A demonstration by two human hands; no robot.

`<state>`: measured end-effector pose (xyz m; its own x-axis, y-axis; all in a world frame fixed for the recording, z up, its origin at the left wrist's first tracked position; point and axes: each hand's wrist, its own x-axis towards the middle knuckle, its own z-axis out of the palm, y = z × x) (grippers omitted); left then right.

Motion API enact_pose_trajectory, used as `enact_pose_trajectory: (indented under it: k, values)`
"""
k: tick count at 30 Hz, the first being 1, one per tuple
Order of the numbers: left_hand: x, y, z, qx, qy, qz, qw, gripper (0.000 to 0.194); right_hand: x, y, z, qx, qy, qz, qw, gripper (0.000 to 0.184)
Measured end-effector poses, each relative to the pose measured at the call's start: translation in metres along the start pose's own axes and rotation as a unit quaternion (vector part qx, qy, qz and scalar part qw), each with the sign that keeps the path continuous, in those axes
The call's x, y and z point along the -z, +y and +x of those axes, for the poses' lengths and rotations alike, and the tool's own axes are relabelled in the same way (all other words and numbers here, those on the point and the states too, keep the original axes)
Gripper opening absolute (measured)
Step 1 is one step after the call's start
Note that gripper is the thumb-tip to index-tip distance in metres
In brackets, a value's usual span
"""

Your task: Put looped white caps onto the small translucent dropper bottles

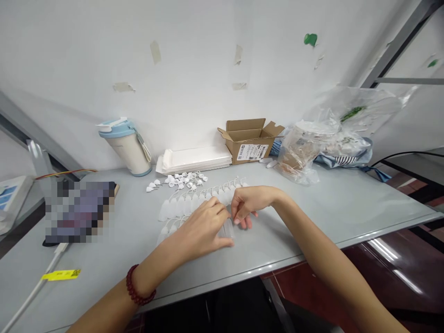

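Observation:
My left hand (203,226) rests over a row of small clear plastic pieces (166,232) with thin curved white cords. Its thumb stretches apart from the bent fingers, and the palm hides part of the row. Close beside it, my right hand (248,206) has thumb and index finger pinched together at the row's right end. Whatever lies in that pinch is too hidden to name. Behind both hands runs another row of whitish translucent pieces (180,206), their cords pointing to the wall. Small white caps (183,180) lie in a loose pile beyond.
Along the wall stand a cream tumbler with blue lid (126,150), a stack of flat white boxes (196,159) and an open cardboard box (251,143). Clear plastic bags (301,152) sit at right. A blurred-out phone-like device (81,212) with a white cable (38,286) lies at left.

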<state>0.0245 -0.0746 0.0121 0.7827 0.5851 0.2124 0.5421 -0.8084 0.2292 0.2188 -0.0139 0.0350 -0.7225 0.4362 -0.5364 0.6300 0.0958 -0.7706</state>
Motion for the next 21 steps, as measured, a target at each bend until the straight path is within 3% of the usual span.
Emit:
enact_pose_trajectory:
  k: [8,21]
  values:
    - [0.0015,0.0058,0.0006,-0.007,-0.02,0.009,1.0,0.036,-0.001,0.0015,0.0045,-0.026,-0.013,-0.024,0.999,0.016]
    - [0.0026,0.0097,0.0016,0.036,-0.053,0.06,0.996,0.034,-0.0004,-0.0008,0.0059,-0.027,-0.038,-0.045,0.998,0.021]
